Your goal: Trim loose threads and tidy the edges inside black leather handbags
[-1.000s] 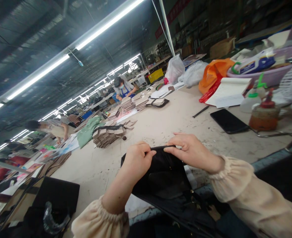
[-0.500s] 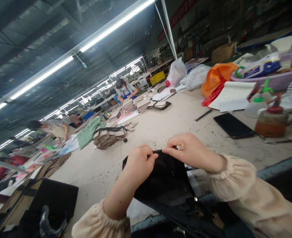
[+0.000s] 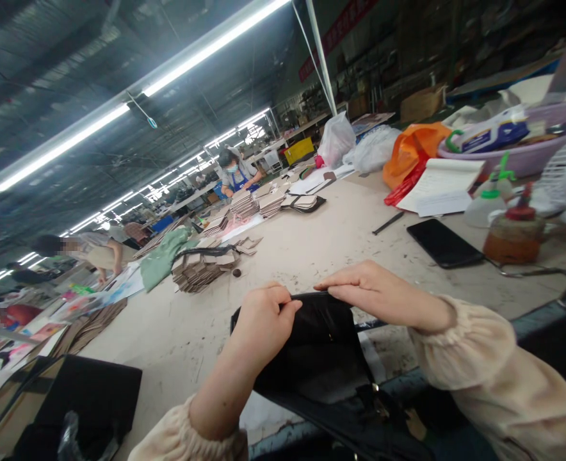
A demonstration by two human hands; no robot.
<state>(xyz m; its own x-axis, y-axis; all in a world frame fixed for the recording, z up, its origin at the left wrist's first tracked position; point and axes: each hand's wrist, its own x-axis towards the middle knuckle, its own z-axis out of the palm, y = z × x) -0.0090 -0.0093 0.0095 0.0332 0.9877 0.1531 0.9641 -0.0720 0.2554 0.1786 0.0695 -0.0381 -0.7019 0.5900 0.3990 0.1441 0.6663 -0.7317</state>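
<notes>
A soft black bag (image 3: 319,346) with small shiny metal fittings lies across the near table edge, its upper rim raised toward my hands. My left hand (image 3: 268,326) is closed, pinching that rim between thumb and bent fingers at its left part. Along the right part of the rim rests my right hand (image 3: 374,291), fingers stretched straight and flat, thumb against the edge. The bag's lower part sinks into shadow below the table edge. Cream gathered sleeves cover both my forearms.
Right of my hands lie a black phone (image 3: 444,243), a dark slim tool (image 3: 387,223), a notepad (image 3: 449,186) and a jar of amber liquid (image 3: 513,237). Stacked brown pieces (image 3: 203,266) stand ahead. A black box-like item (image 3: 91,397) is at left. Co-workers (image 3: 237,176) stand beyond.
My right hand has gone from a pinch with bent fingers to straight fingers lying along the rim. My left hand keeps its pinch. The view has shifted slightly.
</notes>
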